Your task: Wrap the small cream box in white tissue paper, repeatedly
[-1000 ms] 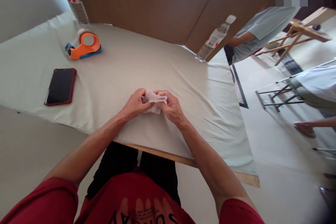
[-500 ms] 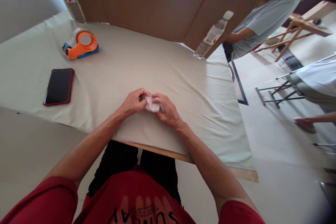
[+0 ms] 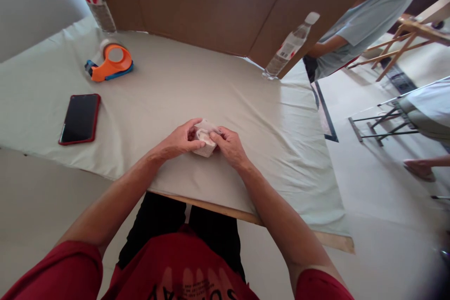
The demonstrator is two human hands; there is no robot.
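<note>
Between my hands, just over the cloth near the front edge, is a small whitish packet (image 3: 206, 149) with a thin, crumpled, paper-like layer on top. Its exact kind is not clear. My left hand (image 3: 184, 138) grips its left side, thumb on the near face and fingers behind it. From the right, my right hand (image 3: 229, 146) is closed on it, with the thumb pressing the top layer. The fingers partly cover the packet.
A phone in a red case (image 3: 80, 118) lies to the left on the cloth-covered table (image 3: 168, 84). Behind it is an orange tape dispenser (image 3: 111, 63). Water bottles (image 3: 290, 47) stand against a brown cardboard panel (image 3: 204, 4). People sit at the right.
The packet has turned, so a larger, boxier side shows. My left hand has opened wider around it, and my right thumb now presses on top. The view has shifted slightly.
</note>
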